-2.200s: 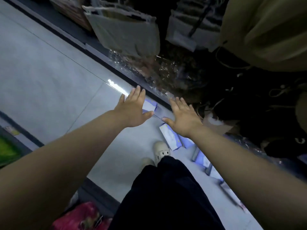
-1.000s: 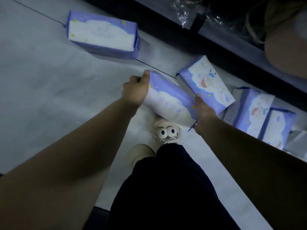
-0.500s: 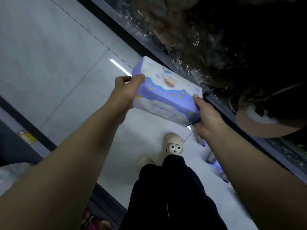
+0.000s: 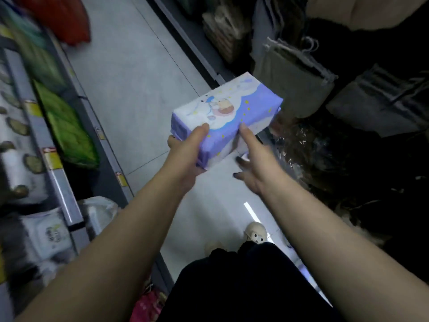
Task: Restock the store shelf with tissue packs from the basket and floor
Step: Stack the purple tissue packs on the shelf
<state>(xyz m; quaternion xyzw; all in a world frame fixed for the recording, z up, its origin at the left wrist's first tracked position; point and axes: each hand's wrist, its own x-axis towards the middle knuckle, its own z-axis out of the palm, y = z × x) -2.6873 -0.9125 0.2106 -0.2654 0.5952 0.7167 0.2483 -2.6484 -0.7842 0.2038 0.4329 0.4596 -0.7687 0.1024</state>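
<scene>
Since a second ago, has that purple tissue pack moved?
Yes. The pack was down on the floor beside the shoe; now the left hand holds it up, well clear of the floor, with the right hand touching it.

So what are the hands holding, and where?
The left hand grips the purple tissue pack at its near end, thumb on top. The right hand only touches its side with a straight finger.

No words or numbers can be read. The tissue pack [image 4: 226,117] carries a cartoon print with yellow stars, but no legible lettering. Yellow and red price tags [image 4: 50,158] on the left shelf rail [image 4: 60,191] are too blurred to read.
</scene>
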